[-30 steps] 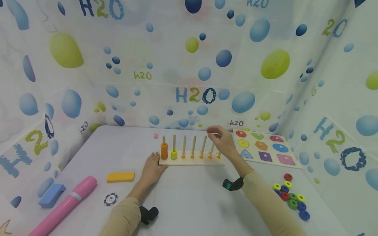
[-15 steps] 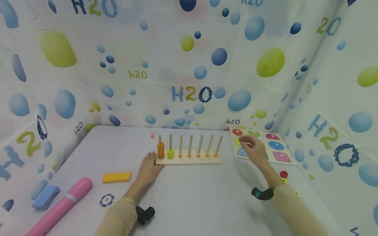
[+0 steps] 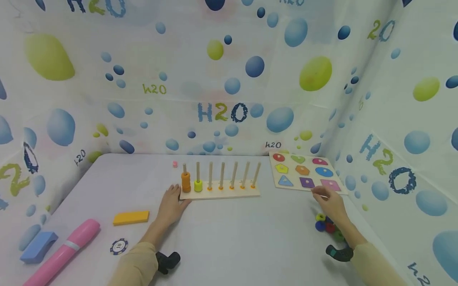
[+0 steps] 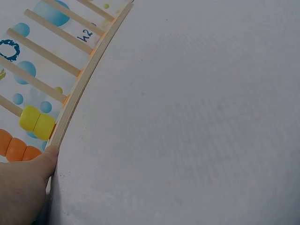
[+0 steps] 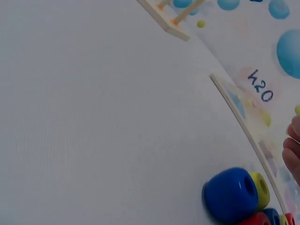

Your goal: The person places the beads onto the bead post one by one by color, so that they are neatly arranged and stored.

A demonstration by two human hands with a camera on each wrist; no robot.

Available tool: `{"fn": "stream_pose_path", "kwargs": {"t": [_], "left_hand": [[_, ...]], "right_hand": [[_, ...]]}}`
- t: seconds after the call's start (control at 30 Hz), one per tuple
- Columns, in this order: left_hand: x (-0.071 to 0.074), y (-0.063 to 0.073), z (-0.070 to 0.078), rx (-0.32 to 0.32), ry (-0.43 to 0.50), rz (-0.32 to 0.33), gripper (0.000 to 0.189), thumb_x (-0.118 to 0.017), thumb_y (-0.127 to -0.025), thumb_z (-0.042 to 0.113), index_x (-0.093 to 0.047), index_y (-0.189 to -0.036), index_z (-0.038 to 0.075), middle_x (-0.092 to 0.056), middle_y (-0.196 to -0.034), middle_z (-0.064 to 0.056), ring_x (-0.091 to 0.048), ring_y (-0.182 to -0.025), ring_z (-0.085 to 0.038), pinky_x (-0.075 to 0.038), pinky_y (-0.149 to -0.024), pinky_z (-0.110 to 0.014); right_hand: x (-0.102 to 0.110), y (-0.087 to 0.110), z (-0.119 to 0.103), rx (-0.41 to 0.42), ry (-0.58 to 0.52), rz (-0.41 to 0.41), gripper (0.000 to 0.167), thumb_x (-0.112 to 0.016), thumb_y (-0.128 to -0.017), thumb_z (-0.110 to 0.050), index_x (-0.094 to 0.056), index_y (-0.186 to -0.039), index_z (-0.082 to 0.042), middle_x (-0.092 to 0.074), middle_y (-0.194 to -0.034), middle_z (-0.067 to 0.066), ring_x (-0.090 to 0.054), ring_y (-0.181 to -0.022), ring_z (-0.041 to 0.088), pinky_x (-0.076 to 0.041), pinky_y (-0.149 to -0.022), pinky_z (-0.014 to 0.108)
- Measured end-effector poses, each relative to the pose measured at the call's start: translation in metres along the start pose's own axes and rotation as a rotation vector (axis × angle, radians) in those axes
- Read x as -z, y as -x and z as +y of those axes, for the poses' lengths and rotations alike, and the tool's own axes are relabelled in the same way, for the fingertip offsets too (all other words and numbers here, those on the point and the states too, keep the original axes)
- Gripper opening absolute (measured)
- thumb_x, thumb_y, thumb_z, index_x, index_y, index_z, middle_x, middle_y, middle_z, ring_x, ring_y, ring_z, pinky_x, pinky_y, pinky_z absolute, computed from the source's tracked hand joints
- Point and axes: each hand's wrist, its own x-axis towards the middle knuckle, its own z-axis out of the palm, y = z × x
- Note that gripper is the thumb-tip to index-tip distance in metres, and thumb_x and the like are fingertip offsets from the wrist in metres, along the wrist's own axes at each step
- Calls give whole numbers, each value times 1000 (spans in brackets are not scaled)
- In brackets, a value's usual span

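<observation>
A wooden peg board (image 3: 222, 194) with a row of upright pegs stands mid-table. Orange beads (image 3: 186, 182) are stacked on its leftmost peg, and yellow beads (image 3: 198, 186) sit low on the second; the other pegs are bare. My left hand (image 3: 171, 206) holds the board's left end, thumb (image 4: 44, 161) along the front edge in the left wrist view. Over a cluster of loose coloured beads (image 3: 320, 225) at the right, my right hand (image 3: 332, 204) hovers with loosely bent fingers and nothing visible in them. It hides part of the cluster. A blue bead (image 5: 229, 194) shows large in the right wrist view.
A shape puzzle board (image 3: 293, 186) lies behind the right hand. On the left are a yellow block (image 3: 131, 217), a poker chip (image 3: 119, 246), a pink tube (image 3: 61, 254) and a blue block (image 3: 38, 247). A small pink piece (image 3: 175, 164) lies behind the pegs.
My right hand has moved from the right-hand pegs, past the puzzle board, rightward and down to the loose beads. The left hand stays at the board's end. The head view has turned slightly right.
</observation>
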Motion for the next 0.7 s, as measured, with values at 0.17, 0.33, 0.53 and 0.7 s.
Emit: {"fn": "stream_pose_path", "kwargs": {"t": [0.17,0.33,0.53,0.7], "left_hand": [[2,2,-1,-12,1,2,69,-60,-93,31,-35,-136,-17,-32,-143,-32,-21,-136,-45,-16,-112,-54],[3,1,1,-15,18,-2,68,-59,-93,31,-35,-136,-17,-32,-143,-32,-20,-136,-46,-15,-112,-55],[5,0,0,-12,22,-10,69,-58,-94,31,-33,-137,-17,-30,-143,-33,-18,-136,-46,-12,-113,-55],[2,0,0,-11,26,-19,69,-58,-94,31,-32,-137,-17,-30,-144,-32,-18,-137,-45,-12,-113,-55]], "right_hand": [[8,14,14,20,81,4,18,-61,-93,-18,-64,-107,-8,-69,-103,8,-62,-95,13,-42,-76,2],[21,26,31,0,136,21,20,-60,-94,-20,-64,-109,-8,-69,-103,8,-62,-95,20,-40,-77,0],[33,37,40,-65,129,54,21,-59,-94,-19,-63,-108,-4,-67,-103,13,-62,-95,23,-42,-74,0],[39,50,47,-101,150,0,23,-61,-92,-15,-61,-111,-2,-66,-105,16,-61,-98,32,-49,-76,8]]}}
